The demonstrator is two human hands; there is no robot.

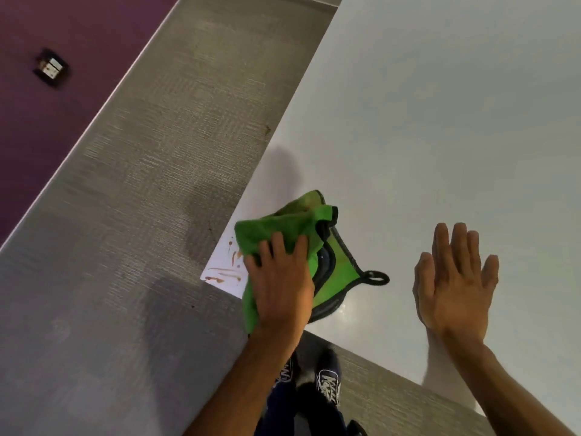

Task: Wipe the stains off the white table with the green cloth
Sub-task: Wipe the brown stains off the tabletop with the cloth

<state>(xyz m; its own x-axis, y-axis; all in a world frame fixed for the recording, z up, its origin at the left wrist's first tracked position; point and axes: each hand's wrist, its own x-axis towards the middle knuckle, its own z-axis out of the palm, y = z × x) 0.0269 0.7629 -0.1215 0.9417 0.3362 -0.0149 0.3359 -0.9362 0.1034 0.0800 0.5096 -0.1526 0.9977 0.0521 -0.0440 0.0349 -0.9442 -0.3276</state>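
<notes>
We had our left hand [279,286] laid on the green cloth [270,228], its fingers spread fairly straight and pressing the cloth down at the near corner of the white table [440,121]. The cloth lay bunched, with its dark-edged folds and a small loop [377,277] trailing out to the right of that hand. Our right hand [456,281] was open and flat, fingers together, well apart from the cloth; we could not tell whether it touched the tabletop. The stains [224,272], reddish-brown streaks and dots, showed uncovered just beside the cloth's left edge, at the very corner. We judged the wiping step to be in hand, with these marks not yet taken up. The next move called for sliding the cloth left across the streaks under firm pressure, without pushing the smear over the edge onto the grey carpet [141,215]
</notes>
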